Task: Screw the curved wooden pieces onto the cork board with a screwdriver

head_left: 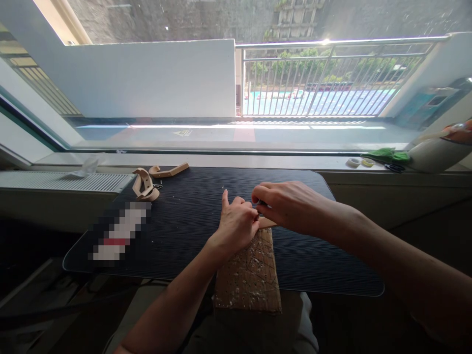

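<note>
My left hand (238, 223) rests on the far end of a brown cardboard-like board (252, 275) dotted with small holes and scratches, its fingers curled and the index finger pointing up. My right hand (282, 204) reaches in from the right, fingers pinched on a small dark item right against the left hand; I cannot make out what it is. The board lies at the near edge of a dark ribbed tabletop (317, 260) and hangs over my lap.
Several tan leather strips (147, 184) lie at the table's far left corner. A blurred-out patch (120, 231) sits on the left. On the window sill are tape rolls (359, 162), green thread (389, 156), dark scissors (394, 168) and crumpled plastic (86, 166).
</note>
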A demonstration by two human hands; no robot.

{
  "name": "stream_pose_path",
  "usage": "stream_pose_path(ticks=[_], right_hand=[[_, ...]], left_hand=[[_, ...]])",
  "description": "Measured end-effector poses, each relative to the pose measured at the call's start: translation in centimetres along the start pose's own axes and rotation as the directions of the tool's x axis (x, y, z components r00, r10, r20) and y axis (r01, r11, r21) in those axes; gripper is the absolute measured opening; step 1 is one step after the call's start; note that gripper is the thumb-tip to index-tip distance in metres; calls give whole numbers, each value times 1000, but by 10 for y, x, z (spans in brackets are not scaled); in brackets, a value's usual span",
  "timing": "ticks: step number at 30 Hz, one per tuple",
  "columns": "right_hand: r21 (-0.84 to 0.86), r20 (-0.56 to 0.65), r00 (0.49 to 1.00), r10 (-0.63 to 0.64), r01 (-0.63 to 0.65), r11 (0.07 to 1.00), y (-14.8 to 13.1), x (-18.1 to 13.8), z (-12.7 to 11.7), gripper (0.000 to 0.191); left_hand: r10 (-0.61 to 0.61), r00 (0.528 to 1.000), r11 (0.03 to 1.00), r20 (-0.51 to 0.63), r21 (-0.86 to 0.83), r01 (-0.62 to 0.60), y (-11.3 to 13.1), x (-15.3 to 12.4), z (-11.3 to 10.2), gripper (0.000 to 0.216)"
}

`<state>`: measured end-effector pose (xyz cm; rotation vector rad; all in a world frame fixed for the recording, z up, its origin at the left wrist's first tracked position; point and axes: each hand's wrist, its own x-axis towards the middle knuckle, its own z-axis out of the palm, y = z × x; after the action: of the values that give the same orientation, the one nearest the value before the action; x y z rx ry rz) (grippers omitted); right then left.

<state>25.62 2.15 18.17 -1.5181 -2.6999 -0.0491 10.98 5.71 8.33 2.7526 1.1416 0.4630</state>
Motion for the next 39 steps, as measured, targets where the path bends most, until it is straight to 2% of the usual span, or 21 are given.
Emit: stream_pose_path(ticks=[5, 8, 12, 17, 20, 23, 26, 29, 33, 36, 39], right_hand=[[-30, 25, 998, 56, -56, 998, -2, 1, 1, 16], [-15, -15, 999, 31, -31, 999, -1, -1, -1, 20], [-6, -7, 1000, 0, 0, 1000, 1, -1, 0, 11], [-48, -10, 998, 55, -55, 997, 2, 1, 2, 13], [3, -34, 999, 6, -6, 1000, 3, 0, 2, 20], [11, -11, 1000, -29, 30, 1000, 1, 0, 7, 13], [-42, -9, 1000, 5, -5, 999, -1, 2, 11, 8], [-88, -23, 999, 48, -50, 995, -1, 3, 8, 12], [37, -32, 999, -17, 18, 999, -1, 1, -1, 24], [109, -32, 998, -48, 52, 993, -1, 0, -1, 17], [83, -32, 998, -59, 61, 995, -2, 2, 6, 8]], left_hand=[[-11, 1000, 1000, -6, 1, 11, 1, 1, -1, 17], [-12, 1000, 1000, -1, -4, 12, 1, 1, -3, 17], [3, 1000, 1000, -9, -8, -3, 2, 0, -3, 21], [-2, 1000, 1000, -12, -24, 2, 1, 0, -2, 20], [-4, 1000, 1000, -6, -24, 4, 1, 0, -2, 18], [-14, 1000, 1000, -5, -5, 14, 2, 1, -2, 18], [-14, 1000, 1000, 1, 6, 14, 3, 1, -3, 17], [-10, 1000, 1000, -5, 6, 10, 3, 1, -3, 16], [-18, 1000, 1000, -6, 5, 18, 2, 1, -1, 17], [-25, 1000, 1000, -5, 7, 25, 2, 1, -1, 17], [-26, 1000, 1000, -10, 0, 26, 2, 1, 0, 18]])
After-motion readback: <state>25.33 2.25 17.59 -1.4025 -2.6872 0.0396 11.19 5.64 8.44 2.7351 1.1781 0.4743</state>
